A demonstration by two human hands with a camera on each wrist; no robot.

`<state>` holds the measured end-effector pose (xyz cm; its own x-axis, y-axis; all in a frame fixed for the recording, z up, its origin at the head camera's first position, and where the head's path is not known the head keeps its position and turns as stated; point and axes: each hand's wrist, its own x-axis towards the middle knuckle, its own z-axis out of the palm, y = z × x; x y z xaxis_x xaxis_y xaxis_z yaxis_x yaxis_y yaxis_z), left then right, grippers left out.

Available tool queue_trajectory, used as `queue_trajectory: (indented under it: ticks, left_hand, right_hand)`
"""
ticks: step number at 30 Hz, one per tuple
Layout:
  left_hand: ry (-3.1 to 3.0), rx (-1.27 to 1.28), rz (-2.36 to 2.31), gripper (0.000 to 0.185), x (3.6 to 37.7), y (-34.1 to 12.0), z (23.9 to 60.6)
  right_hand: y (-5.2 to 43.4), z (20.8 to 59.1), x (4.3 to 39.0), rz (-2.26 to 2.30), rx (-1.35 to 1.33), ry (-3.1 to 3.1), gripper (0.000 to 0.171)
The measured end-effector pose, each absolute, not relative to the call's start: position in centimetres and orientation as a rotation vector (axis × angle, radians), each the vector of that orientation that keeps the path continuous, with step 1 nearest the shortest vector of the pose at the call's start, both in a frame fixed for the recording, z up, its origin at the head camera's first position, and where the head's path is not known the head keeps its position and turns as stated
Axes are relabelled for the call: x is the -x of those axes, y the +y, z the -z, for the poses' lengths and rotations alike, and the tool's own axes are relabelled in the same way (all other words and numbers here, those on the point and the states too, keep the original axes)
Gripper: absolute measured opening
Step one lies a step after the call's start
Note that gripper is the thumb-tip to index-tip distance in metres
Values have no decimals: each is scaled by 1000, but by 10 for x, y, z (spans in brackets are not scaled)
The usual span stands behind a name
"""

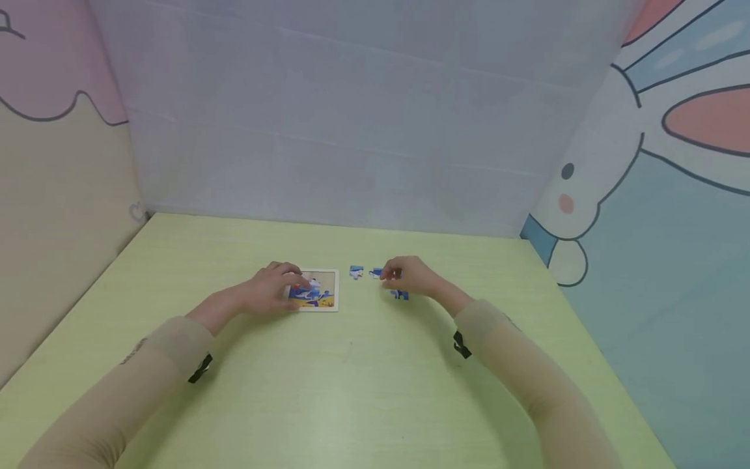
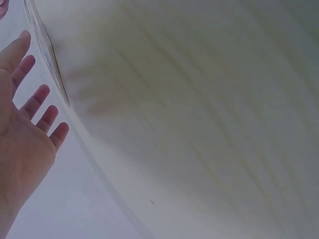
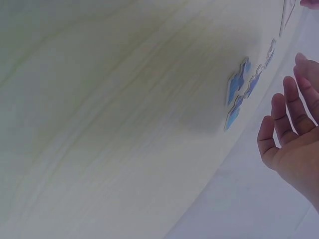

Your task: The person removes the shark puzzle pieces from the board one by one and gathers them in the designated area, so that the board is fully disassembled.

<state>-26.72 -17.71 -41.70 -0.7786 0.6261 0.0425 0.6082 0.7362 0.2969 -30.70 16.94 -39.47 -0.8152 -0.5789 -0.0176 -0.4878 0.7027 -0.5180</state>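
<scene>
Light-wood table [image 1: 375,378], two bare hands at work near its middle. White-rimmed puzzle tray [image 1: 337,290] lies flat, left of centre; its lower part carries fitted pieces [image 1: 316,297] in blue, white and yellow, while tan backing shows at upper right. Left hand [image 1: 265,290] lies over the tray's left side, fingers spread and gently bent, thumb near the lower edge; grip loose, no clasp on the rim. Left wrist view gives the same relaxed fingers with the tray seen nearly edge-on beyond them. Right of the tray, loose puzzle pieces: one blue-and-white piece [image 1: 356,272] just beside the tray, a second piece [image 1: 375,273] at the right hand's fingertips, a darker blue piece [image 1: 400,295] below that hand. Right hand [image 1: 411,275] is poised over this group, fingers loosely curved, thumb and forefinger close together; grip reads as slack, though contact with the nearest piece cannot be told. Right wrist view shows four pieces lying close together on the table. Both forearms in beige sleeves [image 1: 176,345], a black strap end [image 1: 200,369] hanging at each cuff. Pale back wall [image 1: 351,117]; rabbit drawing [image 1: 592,156] on the right.
</scene>
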Motion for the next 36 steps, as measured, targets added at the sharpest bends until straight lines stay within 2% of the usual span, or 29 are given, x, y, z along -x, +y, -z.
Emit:
queue_trajectory:
  ticks: [5, 23, 36]
  left_hand:
    - [2911, -940, -463, 48, 272, -183, 418]
    - [2921, -658, -432, 84, 288, -181, 422]
    - [2908, -643, -417, 83, 288, -168, 421]
  right_hand:
    - [148, 394, 307, 756, 934, 2730, 16]
    - [69, 408, 313, 722, 909, 2667, 32]
    - [49, 420, 317, 665, 901, 2639, 35]
